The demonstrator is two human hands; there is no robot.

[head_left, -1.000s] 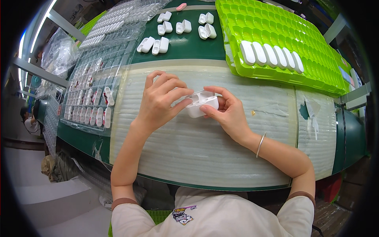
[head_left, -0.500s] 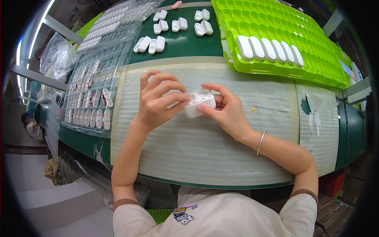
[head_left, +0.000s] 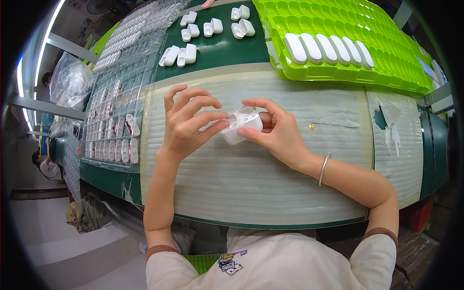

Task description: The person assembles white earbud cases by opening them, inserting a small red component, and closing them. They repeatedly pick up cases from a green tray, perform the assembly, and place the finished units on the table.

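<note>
A white earbud charging case (head_left: 236,136) with its lid raised is held over the mat in front of me. My right hand (head_left: 280,133) grips it from the right, thumb on the near side and index finger curved over the far edge. My left hand (head_left: 188,123) is at the case's left end. Its thumb and index fingertips come together in a pinch on the rim near the earbud wells, while the other fingers are raised and bent. Anything small between those fingertips is hidden.
Several opened white cases (head_left: 186,55) stand on the green tabletop (head_left: 217,50) beyond the mat (head_left: 261,188). A bright green tray (head_left: 338,75) at the far right holds a row of white cases. Clear trays (head_left: 108,130) with small white parts lie on the left.
Both hands and the case have shifted very slightly left in the picture. The whole view has turned a little; the grip looks the same.
</note>
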